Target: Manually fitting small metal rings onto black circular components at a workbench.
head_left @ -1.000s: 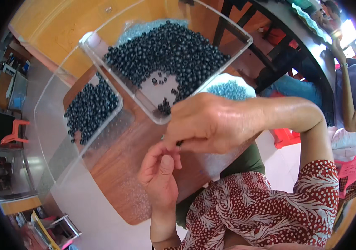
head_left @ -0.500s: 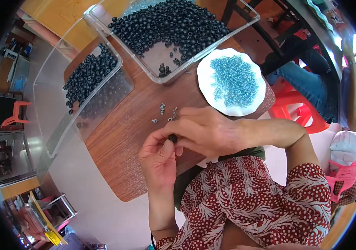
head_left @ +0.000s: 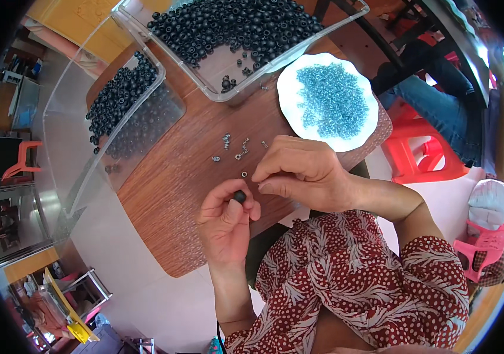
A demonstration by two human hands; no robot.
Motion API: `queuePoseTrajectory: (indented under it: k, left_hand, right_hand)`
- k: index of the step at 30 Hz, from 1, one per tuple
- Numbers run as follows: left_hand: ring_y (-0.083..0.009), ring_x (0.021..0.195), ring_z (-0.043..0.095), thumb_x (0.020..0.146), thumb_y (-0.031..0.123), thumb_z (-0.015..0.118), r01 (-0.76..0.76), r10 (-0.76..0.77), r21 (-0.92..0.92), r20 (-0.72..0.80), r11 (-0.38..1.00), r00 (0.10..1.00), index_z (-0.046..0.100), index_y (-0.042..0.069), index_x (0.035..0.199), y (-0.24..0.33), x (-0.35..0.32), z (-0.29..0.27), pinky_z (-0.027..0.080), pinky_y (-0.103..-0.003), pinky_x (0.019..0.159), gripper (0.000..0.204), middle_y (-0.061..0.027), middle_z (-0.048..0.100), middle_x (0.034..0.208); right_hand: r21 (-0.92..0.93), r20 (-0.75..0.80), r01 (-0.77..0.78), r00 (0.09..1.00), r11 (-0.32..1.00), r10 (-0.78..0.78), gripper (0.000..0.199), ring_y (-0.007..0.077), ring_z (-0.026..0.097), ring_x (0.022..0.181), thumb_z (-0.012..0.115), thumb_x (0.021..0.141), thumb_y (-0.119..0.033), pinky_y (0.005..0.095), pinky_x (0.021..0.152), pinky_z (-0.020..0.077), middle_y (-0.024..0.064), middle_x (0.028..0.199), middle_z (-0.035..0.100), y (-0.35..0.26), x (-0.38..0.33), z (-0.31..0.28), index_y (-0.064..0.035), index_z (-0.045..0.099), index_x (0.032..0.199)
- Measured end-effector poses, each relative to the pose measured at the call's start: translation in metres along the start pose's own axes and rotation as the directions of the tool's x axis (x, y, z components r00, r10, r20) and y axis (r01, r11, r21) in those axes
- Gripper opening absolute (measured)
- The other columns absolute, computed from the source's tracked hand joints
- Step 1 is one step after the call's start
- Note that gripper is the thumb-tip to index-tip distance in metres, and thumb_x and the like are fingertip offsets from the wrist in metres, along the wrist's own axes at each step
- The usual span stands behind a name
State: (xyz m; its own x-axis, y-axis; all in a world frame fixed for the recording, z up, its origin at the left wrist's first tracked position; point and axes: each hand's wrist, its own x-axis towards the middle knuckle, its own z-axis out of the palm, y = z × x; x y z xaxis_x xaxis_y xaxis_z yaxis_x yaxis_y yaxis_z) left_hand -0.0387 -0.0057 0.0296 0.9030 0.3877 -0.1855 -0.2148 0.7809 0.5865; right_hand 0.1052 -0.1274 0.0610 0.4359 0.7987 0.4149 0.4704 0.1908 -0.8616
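My left hand pinches a small round black knob-like piece between thumb and forefinger, above the wooden tabletop. Just to its right is my right hand, thumb and forefinger drawn together in a pinch; whatever sits between the tips is too small to make out. The two hands are slightly apart. Beyond them, several small shiny metal pieces lie loose on the wood, and a little metal ring rests close to my right fingertips. A white scalloped plate holds a heap of tiny glossy bluish pieces.
At the far side, a clear plastic bin holds many black pieces with holes. A second clear bin with more of them stands at left. A red plastic stool and a seated person's jeans are at right.
My right hand has drawn back to the right, away from the black piece in my left hand. The metal ring near its fingertips now shows. The whole view has shifted slightly.
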Motion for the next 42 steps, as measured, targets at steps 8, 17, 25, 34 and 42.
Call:
queuePoseTrajectory:
  k: [8,17,25,34,42]
  left_hand:
    - [-0.0167,0.074,0.058,0.086,0.007,0.061,0.030,-0.028,0.009,-0.107,1.000,0.994,0.057,-0.003,0.106,0.000,-0.002,0.000,0.049,-0.031,0.059,0.023,-0.0128,0.061,0.092]
    - [-0.0177,0.070,0.059,0.088,0.011,0.060,0.053,-0.049,0.040,-0.099,0.998,0.994,0.054,-0.005,0.112,-0.005,-0.005,-0.006,0.050,-0.031,0.058,0.029,-0.0130,0.060,0.090]
    - [-0.0177,0.066,0.056,0.088,0.013,0.060,0.064,-0.050,0.102,-0.139,0.993,0.989,0.054,-0.003,0.105,-0.012,-0.006,-0.002,0.046,-0.026,0.054,0.024,-0.0102,0.060,0.086]
    - [-0.0183,0.067,0.059,0.081,0.010,0.069,0.106,-0.098,0.100,-0.086,0.989,0.991,0.057,-0.007,0.104,-0.010,-0.005,-0.007,0.048,-0.027,0.059,0.031,-0.0115,0.063,0.087]
    - [-0.0200,0.055,0.056,0.078,0.012,0.071,0.099,-0.112,0.296,0.026,0.950,0.993,0.058,-0.006,0.093,-0.013,0.003,-0.007,0.043,-0.028,0.046,0.026,-0.0129,0.062,0.083]
  right_hand:
    - [0.041,-0.012,-0.064,0.998,0.997,0.064,0.014,0.0201,0.057,0.072,0.068,0.076,0.000,0.0297,0.061,0.0437,0.0078,0.078,0.061,0.005,-0.010,0.010,-0.0008,0.064,0.089]
    - [-0.049,-0.038,-0.030,0.999,0.998,0.028,0.013,0.0205,0.058,0.072,0.070,0.075,-0.003,0.0301,0.062,0.0448,0.0060,0.078,0.061,0.009,-0.011,0.015,-0.0034,0.064,0.087]
    - [-0.055,-0.035,-0.011,0.999,0.998,0.009,0.016,0.0203,0.057,0.071,0.074,0.069,-0.006,0.0302,0.063,0.0444,0.0045,0.079,0.059,0.009,-0.012,0.021,-0.0053,0.063,0.081]
    - [-0.101,-0.003,0.049,0.999,0.994,-0.050,0.019,0.0214,0.056,0.074,0.075,0.065,-0.006,0.0314,0.062,0.0439,0.0049,0.077,0.057,0.010,-0.011,0.020,-0.0056,0.060,0.077]
    - [-0.005,0.401,-0.659,0.688,0.752,0.605,0.029,0.0126,0.059,0.069,0.078,0.070,-0.013,0.0304,0.058,0.0459,0.0083,0.073,0.060,-0.012,0.016,-0.015,0.0004,0.054,0.079]
